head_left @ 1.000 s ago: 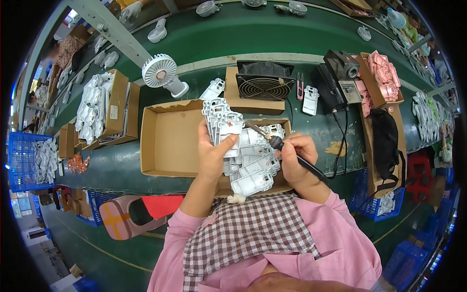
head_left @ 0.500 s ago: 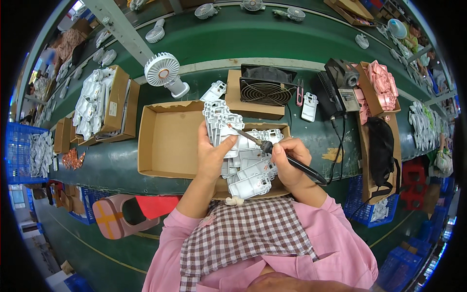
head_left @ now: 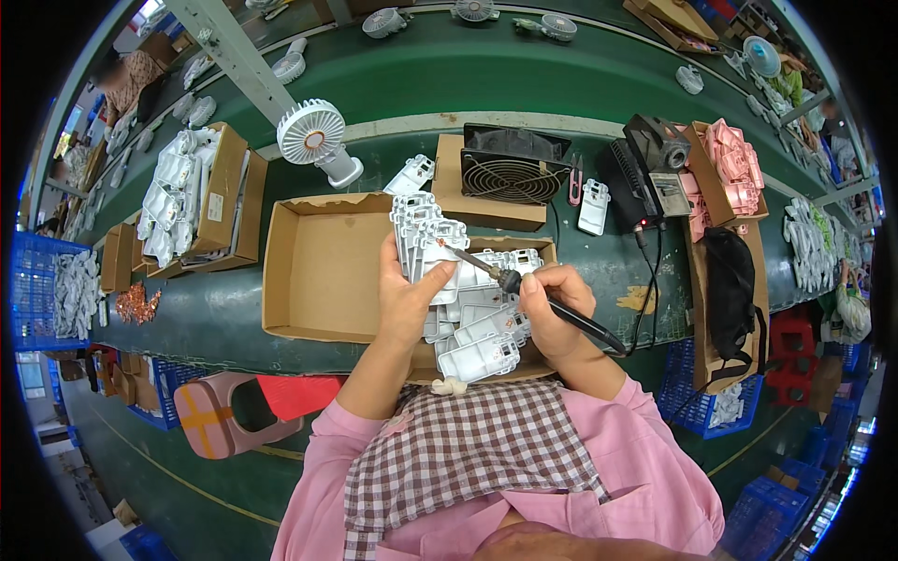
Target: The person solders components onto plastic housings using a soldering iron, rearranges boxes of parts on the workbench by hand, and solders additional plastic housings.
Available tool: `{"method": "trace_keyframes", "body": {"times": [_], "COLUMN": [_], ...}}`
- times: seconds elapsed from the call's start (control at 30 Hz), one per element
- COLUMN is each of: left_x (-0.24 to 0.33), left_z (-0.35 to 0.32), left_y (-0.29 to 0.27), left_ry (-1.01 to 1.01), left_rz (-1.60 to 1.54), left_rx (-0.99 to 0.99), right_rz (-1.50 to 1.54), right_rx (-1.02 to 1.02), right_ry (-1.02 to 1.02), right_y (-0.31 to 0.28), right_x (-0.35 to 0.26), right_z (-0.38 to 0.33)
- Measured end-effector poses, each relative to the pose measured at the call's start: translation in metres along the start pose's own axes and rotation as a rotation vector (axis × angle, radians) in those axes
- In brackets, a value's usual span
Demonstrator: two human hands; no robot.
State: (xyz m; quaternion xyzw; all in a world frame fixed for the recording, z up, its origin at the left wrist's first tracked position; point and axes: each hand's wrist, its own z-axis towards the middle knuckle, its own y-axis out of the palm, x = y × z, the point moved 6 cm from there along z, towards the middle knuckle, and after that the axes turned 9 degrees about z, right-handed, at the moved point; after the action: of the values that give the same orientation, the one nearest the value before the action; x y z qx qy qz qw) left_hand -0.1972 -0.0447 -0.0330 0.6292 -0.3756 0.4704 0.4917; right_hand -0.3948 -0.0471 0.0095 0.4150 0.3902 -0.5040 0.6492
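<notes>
Stack of white moulded-plastic housings (head_left: 417,229) sits above a brown cardboard box (head_left: 537,363), left hand (head_left: 406,295) fingers clamped round it. Right hand (head_left: 563,307) fingers grasp a black-handled soldering iron (head_left: 508,280), tip (head_left: 463,254) at the top housing (head_left: 447,230). Best: stack steady, tip light. Black square fan (head_left: 513,176) stands beyond; black cable (head_left: 654,278) could snag.

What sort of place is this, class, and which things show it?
Probably a factory assembly workshop: several fans, piled white casings and a soldering iron in the right hand suggest it.

green floor (head_left: 234,472), pink stool (head_left: 202,413), grey post (head_left: 234,65)
</notes>
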Motion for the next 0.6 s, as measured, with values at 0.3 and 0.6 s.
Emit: {"method": "trace_keyframes", "body": {"times": [0.3, 0.6], "left_x": [-0.0016, -0.0013], "left_z": [-0.0003, -0.0009], "left_y": [-0.0013, 0.0000], "left_ry": [-0.016, -0.011], "left_rz": [0.020, 0.055], "left_rx": [-0.004, -0.018], "right_rz": [0.045, 0.070], "right_rx": [0.038, 0.015], "right_ry": [-0.006, 0.030], "right_y": [-0.0025, -0.0014], "right_x": [-0.0001, 0.0031], "right_z": [-0.0023, -0.0016]}}
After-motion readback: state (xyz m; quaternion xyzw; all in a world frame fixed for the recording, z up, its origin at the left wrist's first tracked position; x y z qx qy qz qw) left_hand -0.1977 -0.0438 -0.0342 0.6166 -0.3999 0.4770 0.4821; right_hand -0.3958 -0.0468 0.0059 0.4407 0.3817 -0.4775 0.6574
